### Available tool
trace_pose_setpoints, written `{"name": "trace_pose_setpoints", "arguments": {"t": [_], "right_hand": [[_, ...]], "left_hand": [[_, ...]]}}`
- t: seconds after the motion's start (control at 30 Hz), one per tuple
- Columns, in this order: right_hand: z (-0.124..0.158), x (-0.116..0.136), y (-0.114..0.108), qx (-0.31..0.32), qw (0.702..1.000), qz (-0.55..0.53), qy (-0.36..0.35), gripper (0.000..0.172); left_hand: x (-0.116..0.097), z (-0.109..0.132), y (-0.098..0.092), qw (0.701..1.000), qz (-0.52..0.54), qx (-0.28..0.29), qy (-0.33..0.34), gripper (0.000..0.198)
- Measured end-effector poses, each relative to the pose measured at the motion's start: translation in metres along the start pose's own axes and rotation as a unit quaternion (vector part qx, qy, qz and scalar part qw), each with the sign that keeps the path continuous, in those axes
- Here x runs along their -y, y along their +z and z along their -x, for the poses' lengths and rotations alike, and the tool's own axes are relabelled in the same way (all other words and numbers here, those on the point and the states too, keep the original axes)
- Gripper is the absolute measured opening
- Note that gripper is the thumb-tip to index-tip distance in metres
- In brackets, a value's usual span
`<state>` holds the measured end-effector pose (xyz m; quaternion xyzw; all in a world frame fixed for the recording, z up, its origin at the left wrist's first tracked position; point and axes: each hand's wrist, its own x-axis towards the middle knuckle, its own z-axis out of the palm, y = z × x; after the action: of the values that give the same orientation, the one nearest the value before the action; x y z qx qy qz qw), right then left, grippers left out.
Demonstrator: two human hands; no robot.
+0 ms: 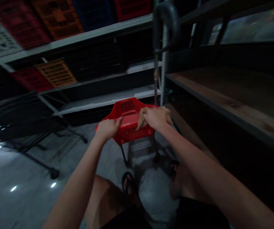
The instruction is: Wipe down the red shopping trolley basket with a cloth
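Note:
In front of my knees stands a small shopping cart with a red plastic basket (pixel 128 135) on dark legs. My left hand (pixel 108 128) is closed around the basket's left rim, the thumb lying on top. At the right rim, my right hand (pixel 156 117) grips a tan cloth (pixel 141 119), which is pressed against the edge and hangs partly inside. Much of the cloth is hidden under my fingers. The basket's inside shows red walls with a mesh pattern.
Metal shelves (pixel 98 28) at the back carry coloured crates, including an orange crate (pixel 57 72). Dark metal trolleys (pixel 24 127) stand on the left. A wooden shelf (pixel 222 95) runs close along the right. A dark curved handle on a pole (pixel 156 73) rises behind the cart.

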<state>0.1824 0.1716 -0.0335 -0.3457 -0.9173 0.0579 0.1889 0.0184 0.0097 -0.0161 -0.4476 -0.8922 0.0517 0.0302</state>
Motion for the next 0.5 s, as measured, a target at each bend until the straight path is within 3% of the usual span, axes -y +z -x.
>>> {"name": "trace_pose_setpoints", "arguments": {"t": [0.2, 0.4, 0.5], "right_hand": [[-0.001, 0.027, 0.017, -0.021, 0.998, 0.051, -0.033, 0.037], [-0.005, 0.054, 0.019, -0.007, 0.992, 0.046, -0.118, 0.038], [-0.019, 0.047, 0.019, 0.019, 0.987, 0.027, -0.157, 0.036]], "left_hand": [[-0.018, -0.004, 0.014, 0.996, 0.034, -0.087, 0.006, 0.074], [-0.019, 0.001, 0.018, 0.993, 0.044, -0.109, -0.001, 0.068], [-0.019, 0.004, 0.021, 0.992, 0.039, -0.117, -0.002, 0.066]]}}
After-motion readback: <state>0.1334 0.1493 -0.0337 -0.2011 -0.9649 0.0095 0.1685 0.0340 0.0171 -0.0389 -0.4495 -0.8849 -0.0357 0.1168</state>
